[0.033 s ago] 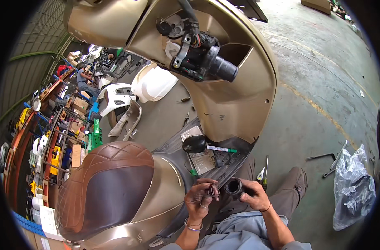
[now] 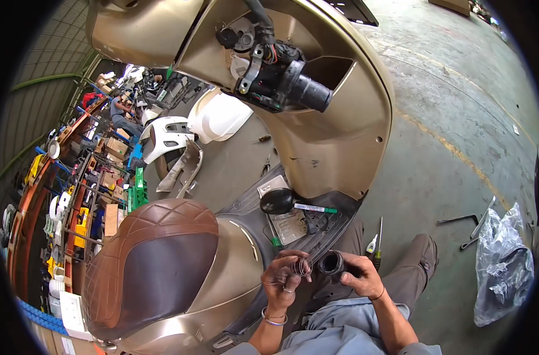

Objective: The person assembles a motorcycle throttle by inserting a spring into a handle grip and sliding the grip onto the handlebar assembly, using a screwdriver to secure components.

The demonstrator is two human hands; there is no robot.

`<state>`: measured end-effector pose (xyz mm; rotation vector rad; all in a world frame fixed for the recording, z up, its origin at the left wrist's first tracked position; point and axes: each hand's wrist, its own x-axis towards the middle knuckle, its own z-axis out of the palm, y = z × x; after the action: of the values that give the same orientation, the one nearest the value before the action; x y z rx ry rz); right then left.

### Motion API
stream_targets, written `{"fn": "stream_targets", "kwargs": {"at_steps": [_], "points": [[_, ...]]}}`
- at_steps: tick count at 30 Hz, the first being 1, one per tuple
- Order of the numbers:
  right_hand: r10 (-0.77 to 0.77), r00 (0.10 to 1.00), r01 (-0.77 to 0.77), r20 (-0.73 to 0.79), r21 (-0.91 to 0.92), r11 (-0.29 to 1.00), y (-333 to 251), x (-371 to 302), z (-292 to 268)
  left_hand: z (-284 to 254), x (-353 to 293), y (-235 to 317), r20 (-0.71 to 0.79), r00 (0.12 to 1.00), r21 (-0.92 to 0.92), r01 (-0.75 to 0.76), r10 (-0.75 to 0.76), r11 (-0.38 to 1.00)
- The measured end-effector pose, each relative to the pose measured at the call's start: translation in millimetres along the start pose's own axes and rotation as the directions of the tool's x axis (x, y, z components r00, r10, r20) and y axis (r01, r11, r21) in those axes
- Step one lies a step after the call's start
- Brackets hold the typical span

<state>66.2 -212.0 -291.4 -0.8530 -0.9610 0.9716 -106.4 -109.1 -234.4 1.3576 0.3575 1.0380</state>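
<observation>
Apparent paired handling: left hand (image 2: 278,277) grips coiled piece (image 2: 301,267), adjacent right hand (image 2: 362,277) grips black tube (image 2: 333,264); next move likely needs alignment.

There's what looks like a wire spring (image 2: 301,267), pinched in the left hand (image 2: 280,277); beside it, a black tube (image 2: 331,264), mouth up, in the right hand (image 2: 362,277).

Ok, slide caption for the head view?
Left hand holding a coil spring, right hand a black tube, beside a gold scooter.
</observation>
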Motion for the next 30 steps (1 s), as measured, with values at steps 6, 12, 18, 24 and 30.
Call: {"fn": "stream_targets", "kwargs": {"at_steps": [6, 12, 18, 24, 30], "points": [[0.233, 0.962, -0.205, -0.142, 0.190, 0.960, -1, 2, -8, 8, 23, -3, 0.008, 0.994, 0.021, 0.109, -0.109, 0.994], [0.129, 0.963, -0.103, -0.236, 0.119, 0.988, 8, 0, -39, 16, 26, -3, 0.025, 0.985, 0.088, 0.168, -0.171, 0.982], [0.256, 0.923, -0.195, -0.288, 0.225, 0.955, 10, -9, -65, 35, 23, -7, -0.002, 0.950, 0.202, 0.307, -0.313, 0.930], [0.368, 0.897, -0.308, -0.244, 0.252, 0.918, 23, -6, -79, 54, 30, -7, -0.143, 0.913, 0.372, 0.407, -0.382, 0.834], [0.369, 0.894, -0.321, -0.255, 0.210, 0.923, 46, -3, -93, 59, 41, -16, -0.203, 0.872, 0.387, 0.489, -0.445, 0.782]]}}
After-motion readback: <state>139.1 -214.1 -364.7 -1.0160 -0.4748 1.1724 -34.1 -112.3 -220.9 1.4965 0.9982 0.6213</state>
